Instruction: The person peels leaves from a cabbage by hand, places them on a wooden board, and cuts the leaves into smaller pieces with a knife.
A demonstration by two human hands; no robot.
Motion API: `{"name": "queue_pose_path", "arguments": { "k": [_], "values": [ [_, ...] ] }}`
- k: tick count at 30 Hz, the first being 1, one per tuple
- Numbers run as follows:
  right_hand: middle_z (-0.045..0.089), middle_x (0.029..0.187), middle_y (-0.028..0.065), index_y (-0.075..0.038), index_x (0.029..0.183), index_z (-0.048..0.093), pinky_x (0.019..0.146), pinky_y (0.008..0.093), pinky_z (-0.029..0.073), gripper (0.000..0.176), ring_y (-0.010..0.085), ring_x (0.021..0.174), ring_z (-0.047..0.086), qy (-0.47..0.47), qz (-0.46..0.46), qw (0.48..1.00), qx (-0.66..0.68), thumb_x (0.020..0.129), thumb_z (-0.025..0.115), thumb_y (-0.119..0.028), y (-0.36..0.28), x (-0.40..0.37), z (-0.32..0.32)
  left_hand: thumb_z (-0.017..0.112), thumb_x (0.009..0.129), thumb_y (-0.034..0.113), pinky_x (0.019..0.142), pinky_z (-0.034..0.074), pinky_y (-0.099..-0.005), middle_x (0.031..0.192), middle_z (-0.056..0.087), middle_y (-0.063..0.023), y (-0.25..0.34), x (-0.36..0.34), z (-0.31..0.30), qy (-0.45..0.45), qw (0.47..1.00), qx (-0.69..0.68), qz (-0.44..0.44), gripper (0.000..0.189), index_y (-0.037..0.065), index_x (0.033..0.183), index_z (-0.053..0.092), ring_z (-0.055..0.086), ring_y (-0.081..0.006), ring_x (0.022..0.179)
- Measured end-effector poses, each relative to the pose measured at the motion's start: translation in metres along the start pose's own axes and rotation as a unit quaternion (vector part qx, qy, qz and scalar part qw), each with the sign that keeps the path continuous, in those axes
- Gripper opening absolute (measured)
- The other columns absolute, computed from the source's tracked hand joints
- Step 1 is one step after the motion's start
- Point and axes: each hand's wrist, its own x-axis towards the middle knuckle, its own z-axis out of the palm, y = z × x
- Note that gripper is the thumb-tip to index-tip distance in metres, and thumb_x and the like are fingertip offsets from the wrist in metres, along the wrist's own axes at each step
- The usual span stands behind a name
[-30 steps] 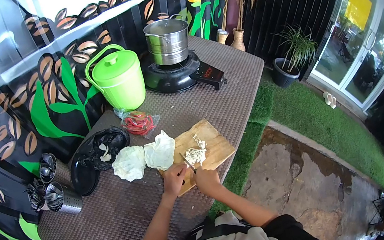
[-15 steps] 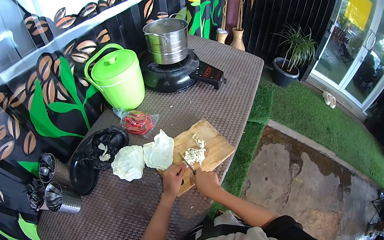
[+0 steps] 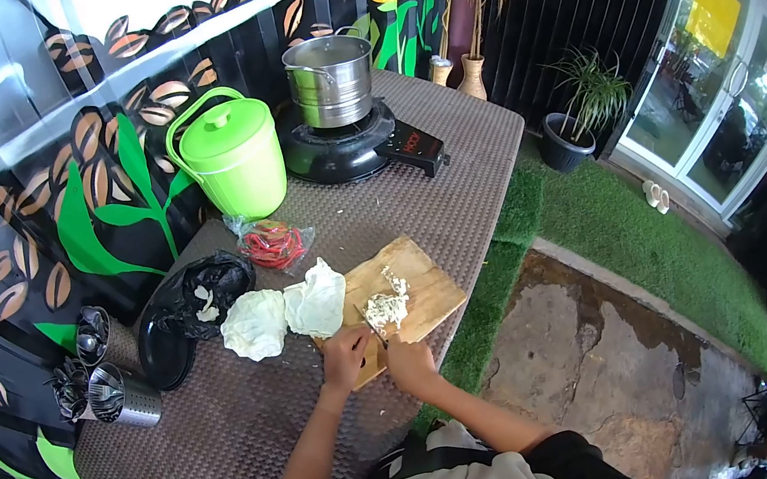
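Note:
My right hand (image 3: 408,363) is wrapped round a knife (image 3: 375,329) over the near part of a wooden cutting board (image 3: 429,285). The thin blade points away from me, beside a small heap of chopped cabbage (image 3: 387,311). Just left of the blade, my left hand (image 3: 347,353) is closed with fingertips pressed together at the board's left edge; what it pinches, if anything, is hidden. Two large pale cabbage leaves (image 3: 255,325) lie to the left of the board, the right one touching its edge.
Behind the leaves are a black plastic bag (image 3: 218,279) on a dark tray (image 3: 165,355) and a bag of red chillies (image 3: 275,245). A green lidded bucket (image 3: 235,158) and a steel pot (image 3: 331,83) on a black stove (image 3: 336,154) stand further back. Cutlery holders (image 3: 134,403) are left.
Both hands stay nearly in place over the board, with the knife shifting only very slightly. The whole view has drifted a few pixels; the leaves and chopped cabbage look the same.

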Motion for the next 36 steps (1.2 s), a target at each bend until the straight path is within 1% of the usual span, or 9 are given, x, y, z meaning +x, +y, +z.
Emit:
{"name": "queue_pose_path", "arguments": {
  "k": [5, 7, 10, 17, 22, 25, 29, 31, 36],
  "values": [
    [0.066, 0.072, 0.0177, 0.001, 0.090, 0.053, 0.063, 0.0434, 0.054, 0.029, 0.0339, 0.069, 0.068, 0.041, 0.004, 0.999, -0.026, 0.093, 0.049, -0.028, 0.004, 0.015, 0.015, 0.066, 0.078, 0.002, 0.073, 0.052, -0.0349, 0.089, 0.068, -0.0141, 0.003, 0.000, 0.001, 0.001, 0.999, 0.028, 0.022, 0.009, -0.002, 0.086, 0.068, 0.066, -0.0289, 0.082],
    [0.066, 0.073, 0.0177, 0.001, 0.090, 0.053, 0.062, 0.0428, 0.054, 0.031, 0.0338, 0.069, 0.068, 0.011, 0.015, 0.999, 0.038, 0.093, 0.049, -0.030, 0.005, 0.024, -0.007, 0.068, 0.077, 0.003, 0.072, 0.052, -0.0347, 0.088, 0.068, -0.0137, 0.005, 0.000, 0.001, 0.008, 0.999, 0.030, 0.027, 0.009, -0.001, 0.085, 0.068, 0.066, -0.0287, 0.082],
    [0.066, 0.073, 0.0177, 0.000, 0.090, 0.053, 0.063, 0.0420, 0.054, 0.033, 0.0337, 0.070, 0.068, -0.031, -0.001, 0.999, 0.041, 0.093, 0.048, -0.032, 0.008, 0.022, -0.021, 0.069, 0.076, 0.003, 0.072, 0.053, -0.0344, 0.088, 0.068, -0.0134, 0.004, 0.000, 0.000, 0.015, 0.999, 0.031, 0.027, 0.009, -0.001, 0.084, 0.068, 0.066, -0.0282, 0.082],
    [0.066, 0.075, 0.0189, 0.001, 0.091, 0.054, 0.063, 0.0419, 0.054, 0.035, 0.0334, 0.071, 0.068, 0.013, 0.036, 0.999, 0.010, 0.093, 0.047, -0.033, 0.004, 0.007, 0.023, 0.070, 0.075, 0.002, 0.072, 0.053, -0.0336, 0.089, 0.069, -0.0131, 0.007, -0.001, -0.001, 0.014, 1.000, 0.003, 0.009, 0.009, -0.002, 0.083, 0.068, 0.066, -0.0269, 0.082],
    [0.066, 0.077, 0.0196, 0.002, 0.092, 0.055, 0.064, 0.0409, 0.054, 0.027, 0.0330, 0.074, 0.068, -0.017, 0.023, 0.999, 0.025, 0.091, 0.049, -0.025, 0.001, 0.023, -0.012, 0.071, 0.073, 0.001, 0.072, 0.053, -0.0334, 0.090, 0.069, -0.0132, 0.003, -0.001, 0.000, 0.014, 1.000, 0.007, 0.016, 0.010, -0.001, 0.083, 0.068, 0.066, -0.0270, 0.083],
    [0.067, 0.079, 0.0202, 0.002, 0.093, 0.055, 0.064, 0.0410, 0.055, 0.030, 0.0329, 0.076, 0.068, -0.061, -0.017, 0.998, 0.014, 0.092, 0.049, -0.027, 0.003, 0.018, -0.028, 0.071, 0.073, 0.001, 0.073, 0.053, -0.0333, 0.089, 0.068, -0.0134, -0.001, -0.002, 0.001, 0.031, 0.999, -0.010, 0.005, 0.011, -0.002, 0.083, 0.068, 0.066, -0.0273, 0.083],
    [0.066, 0.079, 0.0211, 0.001, 0.093, 0.055, 0.064, 0.0419, 0.055, 0.036, 0.0331, 0.075, 0.068, -0.047, -0.030, 0.998, -0.016, 0.094, 0.046, -0.033, 0.007, 0.005, 0.003, 0.071, 0.073, 0.000, 0.073, 0.052, -0.0331, 0.088, 0.068, -0.0137, -0.001, -0.002, 0.000, 0.028, 0.999, -0.021, -0.020, 0.011, -0.002, 0.083, 0.067, 0.066, -0.0274, 0.083],
    [0.066, 0.078, 0.0221, 0.001, 0.092, 0.054, 0.064, 0.0421, 0.055, 0.035, 0.0335, 0.075, 0.068, -0.007, 0.055, 0.998, 0.032, 0.094, 0.047, -0.033, 0.000, 0.002, 0.013, 0.070, 0.073, 0.000, 0.073, 0.052, -0.0331, 0.089, 0.067, -0.0140, 0.001, -0.001, -0.001, 0.010, 0.999, -0.027, -0.021, 0.011, -0.003, 0.083, 0.067, 0.066, -0.0269, 0.083],
    [0.065, 0.077, 0.0227, 0.001, 0.092, 0.054, 0.064, 0.0426, 0.054, 0.035, 0.0346, 0.073, 0.067, -0.010, 0.032, 0.999, 0.040, 0.094, 0.046, -0.033, 0.005, 0.012, -0.001, 0.070, 0.074, 0.000, 0.072, 0.052, -0.0341, 0.089, 0.067, -0.0136, 0.005, -0.001, -0.001, 0.013, 1.000, 0.002, -0.001, 0.010, -0.002, 0.084, 0.067, 0.065, -0.0275, 0.083]
  ]
}}
